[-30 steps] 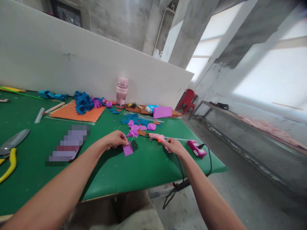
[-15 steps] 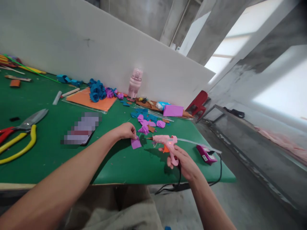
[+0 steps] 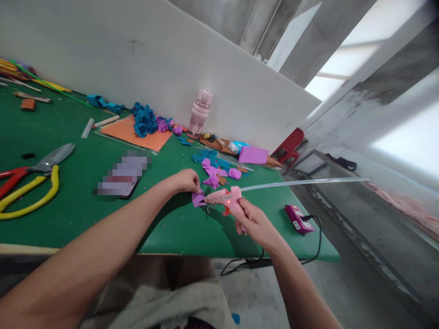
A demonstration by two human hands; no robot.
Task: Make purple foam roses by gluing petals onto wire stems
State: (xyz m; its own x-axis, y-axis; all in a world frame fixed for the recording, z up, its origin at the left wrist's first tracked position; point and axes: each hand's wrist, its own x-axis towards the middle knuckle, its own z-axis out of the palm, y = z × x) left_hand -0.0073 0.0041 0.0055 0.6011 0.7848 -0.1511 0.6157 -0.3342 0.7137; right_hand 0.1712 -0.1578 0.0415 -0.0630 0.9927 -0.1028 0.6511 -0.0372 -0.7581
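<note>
In my right hand (image 3: 253, 218) is a pink hot glue gun (image 3: 224, 197) with its light glowing. A long clear glue stick (image 3: 302, 183) sticks out of its back. The nozzle tip points left and meets, or hovers just over, a small purple foam square (image 3: 198, 199). My left hand (image 3: 188, 181) pinches the upper edge of that square, fingers closed, near the tabletop. Just behind the nozzle lie purple petal-shaped pieces (image 3: 211, 180) and blue cut pieces (image 3: 211, 157).
Large shears (image 3: 48, 167) with red and yellow handles and a blurred phone (image 3: 121, 176) lie left on the green table (image 3: 164, 228). A pink bottle (image 3: 200, 114) stands by the white panel. Blue paper flowers (image 3: 144, 119) rest on an orange sheet (image 3: 154, 142). A purple power socket (image 3: 297, 219) sits right.
My right hand has brought the glue gun left, so its nozzle is now at the purple square. The glue stick now points out to the right. My left hand keeps its pinch.
</note>
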